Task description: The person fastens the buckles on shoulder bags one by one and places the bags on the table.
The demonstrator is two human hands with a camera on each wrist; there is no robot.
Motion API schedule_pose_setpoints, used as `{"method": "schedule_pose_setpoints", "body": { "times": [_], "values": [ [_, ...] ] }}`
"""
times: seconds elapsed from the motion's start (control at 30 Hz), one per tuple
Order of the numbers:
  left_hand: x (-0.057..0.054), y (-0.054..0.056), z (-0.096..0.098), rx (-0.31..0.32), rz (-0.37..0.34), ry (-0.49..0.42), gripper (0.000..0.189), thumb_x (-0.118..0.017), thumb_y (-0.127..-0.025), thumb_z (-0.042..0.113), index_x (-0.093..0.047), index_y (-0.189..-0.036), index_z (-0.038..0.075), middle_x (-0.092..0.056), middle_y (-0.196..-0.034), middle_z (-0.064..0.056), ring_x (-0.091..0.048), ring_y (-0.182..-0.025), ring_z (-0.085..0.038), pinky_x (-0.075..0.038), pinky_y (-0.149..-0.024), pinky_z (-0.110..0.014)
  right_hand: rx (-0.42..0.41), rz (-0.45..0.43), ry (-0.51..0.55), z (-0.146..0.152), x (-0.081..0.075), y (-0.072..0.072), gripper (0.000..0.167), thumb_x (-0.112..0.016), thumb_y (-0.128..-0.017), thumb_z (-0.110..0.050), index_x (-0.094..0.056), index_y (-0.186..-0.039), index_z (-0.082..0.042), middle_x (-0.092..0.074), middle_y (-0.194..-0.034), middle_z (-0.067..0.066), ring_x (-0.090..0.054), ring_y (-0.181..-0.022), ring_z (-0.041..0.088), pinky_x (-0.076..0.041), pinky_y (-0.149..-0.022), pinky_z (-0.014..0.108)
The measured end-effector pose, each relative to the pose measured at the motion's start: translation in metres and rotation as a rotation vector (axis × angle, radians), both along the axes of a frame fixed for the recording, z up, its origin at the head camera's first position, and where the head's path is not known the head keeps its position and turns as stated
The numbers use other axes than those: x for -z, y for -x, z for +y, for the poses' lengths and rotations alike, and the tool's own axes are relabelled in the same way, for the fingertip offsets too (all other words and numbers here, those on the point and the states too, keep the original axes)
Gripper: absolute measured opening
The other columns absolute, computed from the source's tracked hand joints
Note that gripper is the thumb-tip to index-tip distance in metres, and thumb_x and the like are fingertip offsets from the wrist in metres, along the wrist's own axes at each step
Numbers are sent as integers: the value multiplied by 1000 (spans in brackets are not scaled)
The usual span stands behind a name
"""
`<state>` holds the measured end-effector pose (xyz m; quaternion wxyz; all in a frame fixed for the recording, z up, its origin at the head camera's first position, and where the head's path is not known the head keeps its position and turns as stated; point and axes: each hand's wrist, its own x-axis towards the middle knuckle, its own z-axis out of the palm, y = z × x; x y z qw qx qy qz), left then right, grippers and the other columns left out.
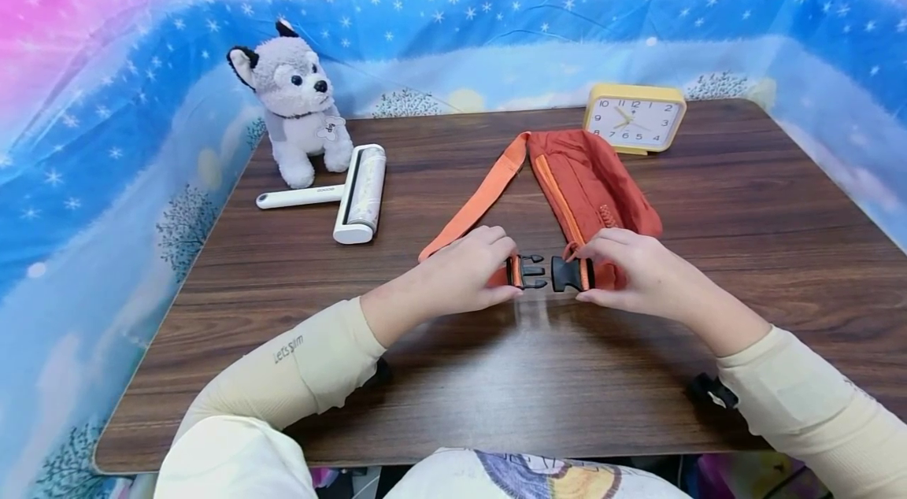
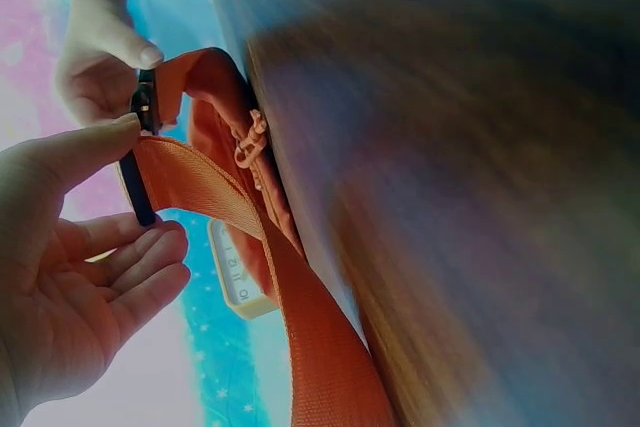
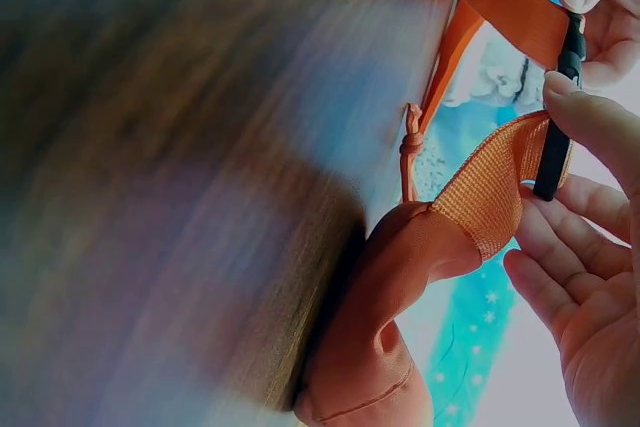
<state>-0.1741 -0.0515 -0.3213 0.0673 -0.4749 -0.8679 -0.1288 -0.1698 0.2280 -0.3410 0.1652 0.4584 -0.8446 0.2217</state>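
Observation:
An orange-red waist bag lies on the table, its orange strap looping out to the left. My left hand pinches the black pronged half of the buckle between thumb and fingers. Facing it, my right hand pinches the black socket half by its edges. A narrow gap separates the prong tips from the socket in the head view. The left wrist view shows the webbing running from the left hand's buckle half; an orange zip pull hangs by the bag.
A grey-and-white plush husky sits at the back left of the brown wooden table. In front of it lies a white lint roller. Behind the bag stands a yellow clock. A printed cloth surrounds the table's back and sides.

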Motion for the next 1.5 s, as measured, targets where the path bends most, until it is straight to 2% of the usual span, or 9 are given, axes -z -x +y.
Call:
{"method": "schedule_pose_setpoints", "body": {
  "times": [0.67, 0.93, 1.5],
  "values": [
    [2, -1, 2, -1, -15, -5, 35, -71, -84, 33, -58, -100, 5, -51, -92, -2, -46, -83, -16, -40, -72, -27, -2, -4, -7, -4, 0, -1, 43, -85, -67, -23, -63, -100, -7, -60, -92, -2, -58, -81, 10, -49, -68, 30],
    [2, 0, 2, 24, 1, -16, 34, -72, -83, 31, -58, -100, 5, -52, -92, -2, -46, -83, -16, -40, -72, -27, -4, -14, -9, -6, -2, -1, 43, -85, -67, -24, -63, -100, -7, -61, -94, -3, -58, -82, 10, -49, -69, 31],
    [0, -1, 5, 3, -20, 25, 37, -70, -84, 35, -58, -101, 4, -52, -92, -3, -48, -84, -16, -41, -74, -27, -15, -33, 3, -9, -2, -1, 42, -84, -67, -23, -63, -100, -8, -60, -94, -4, -58, -81, 9, -49, -69, 30]
  ]
}}
